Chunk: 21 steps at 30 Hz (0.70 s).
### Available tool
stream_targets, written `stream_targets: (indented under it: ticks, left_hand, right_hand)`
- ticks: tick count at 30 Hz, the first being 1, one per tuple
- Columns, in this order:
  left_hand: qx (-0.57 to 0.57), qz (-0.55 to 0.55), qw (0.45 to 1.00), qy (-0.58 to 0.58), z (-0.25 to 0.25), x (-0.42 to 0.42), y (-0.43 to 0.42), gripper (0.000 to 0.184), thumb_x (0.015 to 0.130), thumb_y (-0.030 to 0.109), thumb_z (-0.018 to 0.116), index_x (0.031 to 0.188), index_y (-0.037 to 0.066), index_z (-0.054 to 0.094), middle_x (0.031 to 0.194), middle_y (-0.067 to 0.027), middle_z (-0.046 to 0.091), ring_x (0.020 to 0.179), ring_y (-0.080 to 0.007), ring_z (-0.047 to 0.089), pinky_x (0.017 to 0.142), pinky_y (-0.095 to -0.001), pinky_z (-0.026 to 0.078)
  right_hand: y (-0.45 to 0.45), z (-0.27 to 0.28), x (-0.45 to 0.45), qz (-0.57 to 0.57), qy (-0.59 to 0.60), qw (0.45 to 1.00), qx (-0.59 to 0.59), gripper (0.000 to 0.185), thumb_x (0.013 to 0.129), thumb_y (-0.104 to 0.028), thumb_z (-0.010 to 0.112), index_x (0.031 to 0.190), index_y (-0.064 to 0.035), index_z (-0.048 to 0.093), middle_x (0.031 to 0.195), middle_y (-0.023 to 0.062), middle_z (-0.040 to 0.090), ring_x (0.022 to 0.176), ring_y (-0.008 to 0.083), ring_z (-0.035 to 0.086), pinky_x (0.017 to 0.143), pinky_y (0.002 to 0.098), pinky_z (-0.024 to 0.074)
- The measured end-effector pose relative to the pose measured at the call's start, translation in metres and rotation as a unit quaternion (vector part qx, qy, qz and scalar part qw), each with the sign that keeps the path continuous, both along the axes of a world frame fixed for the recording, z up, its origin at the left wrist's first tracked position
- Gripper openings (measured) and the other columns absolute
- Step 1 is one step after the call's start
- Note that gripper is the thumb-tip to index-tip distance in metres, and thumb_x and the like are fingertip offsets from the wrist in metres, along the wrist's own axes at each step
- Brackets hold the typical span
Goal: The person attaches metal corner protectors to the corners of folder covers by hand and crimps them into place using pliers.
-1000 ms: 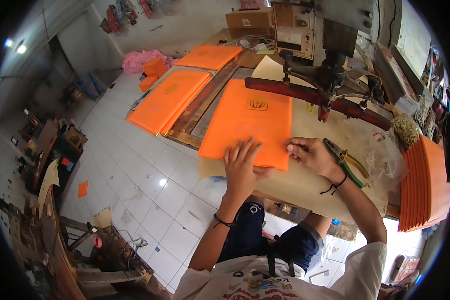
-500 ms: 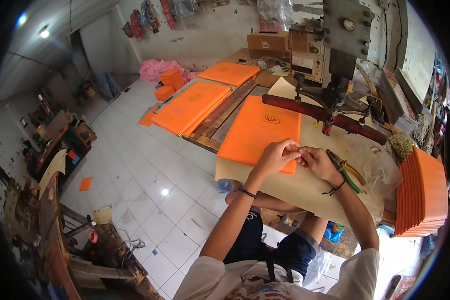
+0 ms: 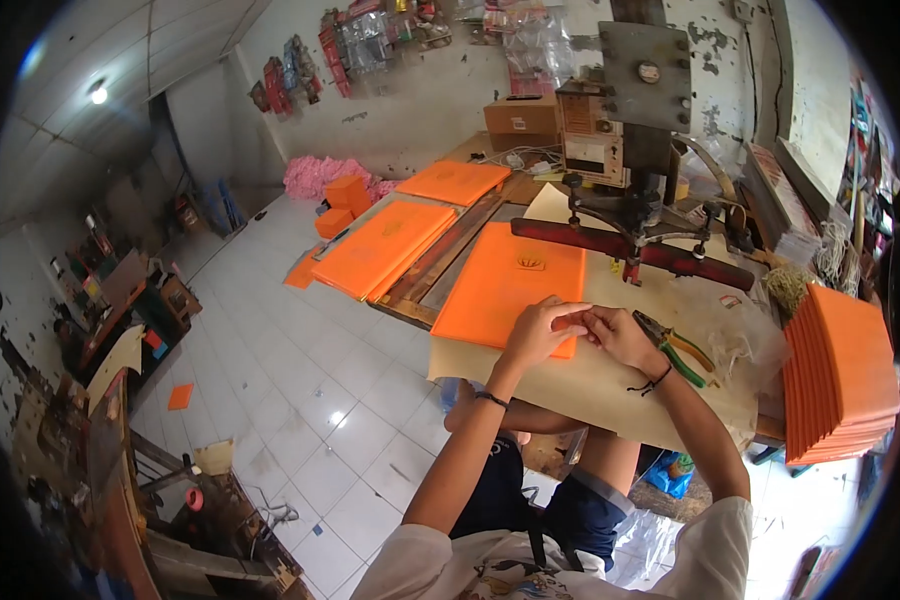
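Observation:
An orange folder with a dark printed emblem lies flat on the brown paper in front of the press. Over its near right corner, my left hand and my right hand meet at the fingertips. The fingers of both are closed in a pinch; what they hold, if anything, is too small to make out. Green-handled pliers lie just right of my right hand.
A press with a red bar stands behind the folder. More orange folders lie at the left of the bench. A tall orange stack stands at the right, beside clear plastic. Behind are a cardboard box and pink material.
My left hand has left its flat, spread position on the folder and moved right to meet my right hand, its fingers now closed. The view has tilted up, showing more wall.

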<state>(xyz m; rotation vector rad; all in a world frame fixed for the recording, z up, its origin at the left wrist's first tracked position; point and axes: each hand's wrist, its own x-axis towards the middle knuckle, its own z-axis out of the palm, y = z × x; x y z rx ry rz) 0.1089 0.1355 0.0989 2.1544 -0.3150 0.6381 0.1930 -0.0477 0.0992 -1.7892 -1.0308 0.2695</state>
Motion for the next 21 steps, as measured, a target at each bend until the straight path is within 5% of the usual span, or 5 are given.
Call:
stream_targets:
  ticks: [8, 11, 21]
  left_hand:
    - [0.023, 0.064, 0.997, 0.024, -0.003, -0.001, -0.007, 0.038, 0.077, 0.023, 0.082, 0.113, 0.019, 0.075, 0.081, -0.008, 0.062, 0.072, -0.023, 0.061, 0.066, -0.0353, 0.05]
    - [0.024, 0.068, 0.997, -0.001, -0.006, 0.002, -0.008, 0.039, 0.073, 0.016, 0.084, 0.111, 0.017, 0.076, 0.084, -0.0058, 0.066, 0.073, -0.0192, 0.062, 0.067, -0.0318, 0.049]
    - [0.061, 0.083, 0.995, -0.009, -0.008, 0.004, -0.007, 0.041, 0.07, 0.006, 0.084, 0.11, 0.014, 0.077, 0.084, -0.0054, 0.066, 0.074, -0.0192, 0.063, 0.068, -0.0314, 0.05]
  right_hand:
    - [-0.003, 0.002, -0.001, -0.016, -0.064, 0.997, -0.038, 0.025, 0.096, -0.013, 0.051, 0.108, 0.0039, 0.065, 0.083, 0.0207, 0.069, 0.072, 0.0303, 0.066, 0.071, 0.0396, 0.052]
    - [-0.002, 0.002, -0.001, -0.015, -0.083, 0.996, -0.004, 0.025, 0.093, -0.011, 0.052, 0.107, 0.0057, 0.064, 0.087, 0.0242, 0.068, 0.074, 0.0348, 0.067, 0.073, 0.0414, 0.0524]
    - [0.003, -0.006, -0.005, -0.044, -0.098, 0.994, 0.001, 0.012, 0.084, -0.003, 0.06, 0.092, 0.0064, 0.062, 0.08, 0.023, 0.066, 0.069, 0.0357, 0.065, 0.067, 0.0403, 0.0515]
